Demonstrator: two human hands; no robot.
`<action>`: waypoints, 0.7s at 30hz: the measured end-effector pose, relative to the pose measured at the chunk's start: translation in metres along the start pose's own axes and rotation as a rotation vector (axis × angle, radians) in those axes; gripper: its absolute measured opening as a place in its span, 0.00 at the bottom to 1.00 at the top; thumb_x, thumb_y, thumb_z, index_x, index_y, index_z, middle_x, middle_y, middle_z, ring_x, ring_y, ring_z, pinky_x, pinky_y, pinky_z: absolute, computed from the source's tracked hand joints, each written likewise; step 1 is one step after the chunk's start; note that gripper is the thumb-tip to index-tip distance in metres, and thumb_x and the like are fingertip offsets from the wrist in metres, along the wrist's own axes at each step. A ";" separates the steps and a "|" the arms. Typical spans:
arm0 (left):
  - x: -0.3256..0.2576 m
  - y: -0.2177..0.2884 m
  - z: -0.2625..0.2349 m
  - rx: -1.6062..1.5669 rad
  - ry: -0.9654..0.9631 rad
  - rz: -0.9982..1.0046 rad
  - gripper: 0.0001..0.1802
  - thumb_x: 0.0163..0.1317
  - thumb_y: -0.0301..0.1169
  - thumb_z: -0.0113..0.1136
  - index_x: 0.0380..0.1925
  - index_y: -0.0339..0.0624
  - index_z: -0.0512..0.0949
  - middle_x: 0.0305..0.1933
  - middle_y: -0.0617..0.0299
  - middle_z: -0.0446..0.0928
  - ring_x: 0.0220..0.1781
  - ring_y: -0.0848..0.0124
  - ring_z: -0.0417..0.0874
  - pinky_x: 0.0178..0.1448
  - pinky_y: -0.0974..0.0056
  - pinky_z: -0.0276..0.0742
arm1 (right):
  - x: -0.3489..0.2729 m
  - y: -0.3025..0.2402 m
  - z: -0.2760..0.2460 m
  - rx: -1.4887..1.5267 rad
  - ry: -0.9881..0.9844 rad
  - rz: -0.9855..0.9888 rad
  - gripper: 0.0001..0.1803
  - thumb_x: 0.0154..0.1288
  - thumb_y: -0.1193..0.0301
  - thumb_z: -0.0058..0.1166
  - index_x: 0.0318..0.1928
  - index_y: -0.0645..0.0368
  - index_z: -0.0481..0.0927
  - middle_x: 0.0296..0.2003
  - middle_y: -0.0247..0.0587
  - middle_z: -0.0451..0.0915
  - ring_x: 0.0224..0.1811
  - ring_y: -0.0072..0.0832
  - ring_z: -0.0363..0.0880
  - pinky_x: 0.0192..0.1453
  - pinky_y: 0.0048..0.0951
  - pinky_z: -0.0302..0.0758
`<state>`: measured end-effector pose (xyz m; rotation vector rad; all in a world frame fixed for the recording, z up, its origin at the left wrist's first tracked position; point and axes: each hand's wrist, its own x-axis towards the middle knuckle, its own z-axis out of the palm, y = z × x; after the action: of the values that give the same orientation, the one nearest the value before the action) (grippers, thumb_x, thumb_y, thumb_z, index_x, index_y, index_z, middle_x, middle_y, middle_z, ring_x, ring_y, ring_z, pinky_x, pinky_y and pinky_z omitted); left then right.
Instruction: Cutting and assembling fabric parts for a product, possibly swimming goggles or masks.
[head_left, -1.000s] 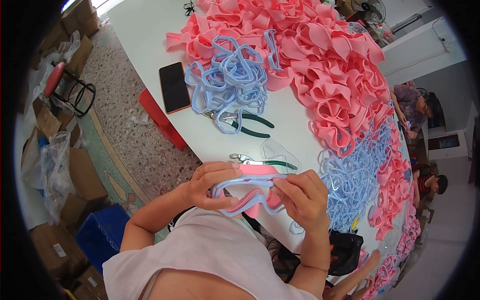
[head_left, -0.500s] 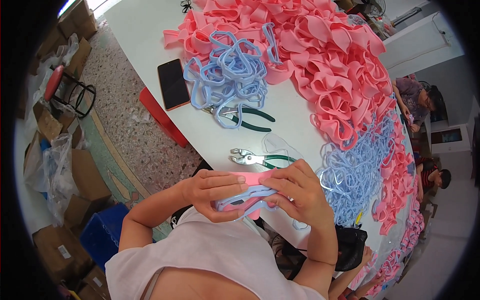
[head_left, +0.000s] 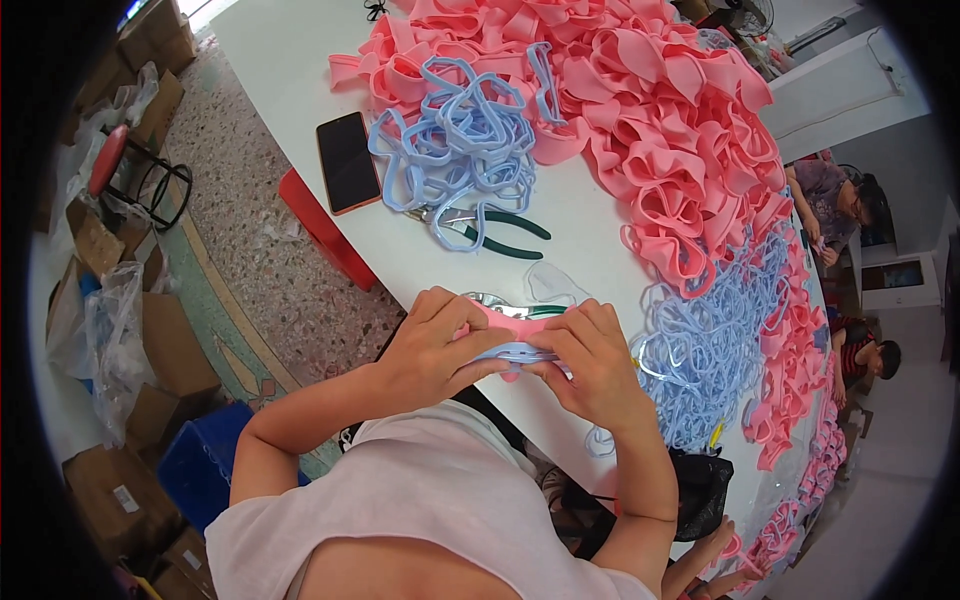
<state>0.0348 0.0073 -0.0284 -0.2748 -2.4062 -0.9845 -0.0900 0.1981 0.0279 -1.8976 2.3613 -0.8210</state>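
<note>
Fingers (head_left: 470, 335) of both hands pinch a folded pink foam piece (head_left: 525, 325) with a pale blue strap (head_left: 510, 352) pressed along it, held at the near edge of the white table (head_left: 290, 60); the left hand (head_left: 435, 345) and right hand (head_left: 595, 365) close on it from either side. Just beyond the pink foam piece lies a pair of green-handled pliers (head_left: 515, 310), and farther beyond it a second pair (head_left: 490, 232) by a tangle of blue straps (head_left: 455, 150) and a dark phone (head_left: 347, 160). To the right of the piece sits another blue heap (head_left: 715, 340), with a large mound of pink foam pieces (head_left: 660, 120) behind. Judging by those heaps, most of the material appears to await handling; which pieces are finished cannot be told.
</note>
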 end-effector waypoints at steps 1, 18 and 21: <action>0.001 0.001 -0.001 0.000 -0.022 0.021 0.21 0.51 0.39 0.73 0.43 0.43 0.82 0.39 0.64 0.71 0.43 0.64 0.68 0.50 0.60 0.64 | -0.001 0.001 0.001 0.019 -0.010 0.007 0.17 0.46 0.69 0.70 0.38 0.58 0.80 0.35 0.37 0.75 0.38 0.35 0.71 0.42 0.37 0.64; -0.025 -0.024 -0.008 -0.079 0.015 0.086 0.14 0.53 0.32 0.70 0.38 0.39 0.81 0.37 0.62 0.72 0.40 0.63 0.69 0.48 0.60 0.64 | 0.012 -0.002 0.027 0.161 -0.037 -0.054 0.15 0.52 0.70 0.68 0.39 0.59 0.79 0.35 0.38 0.74 0.37 0.36 0.70 0.40 0.37 0.64; -0.029 -0.027 -0.019 -0.044 -0.003 0.144 0.14 0.54 0.33 0.70 0.39 0.40 0.81 0.37 0.62 0.73 0.41 0.63 0.70 0.48 0.61 0.64 | 0.011 -0.004 0.027 0.208 -0.073 -0.066 0.15 0.54 0.69 0.67 0.41 0.59 0.79 0.36 0.39 0.74 0.38 0.37 0.70 0.41 0.38 0.65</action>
<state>0.0564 -0.0253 -0.0483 -0.4596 -2.3327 -0.9727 -0.0808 0.1768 0.0092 -1.8955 2.0914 -0.9435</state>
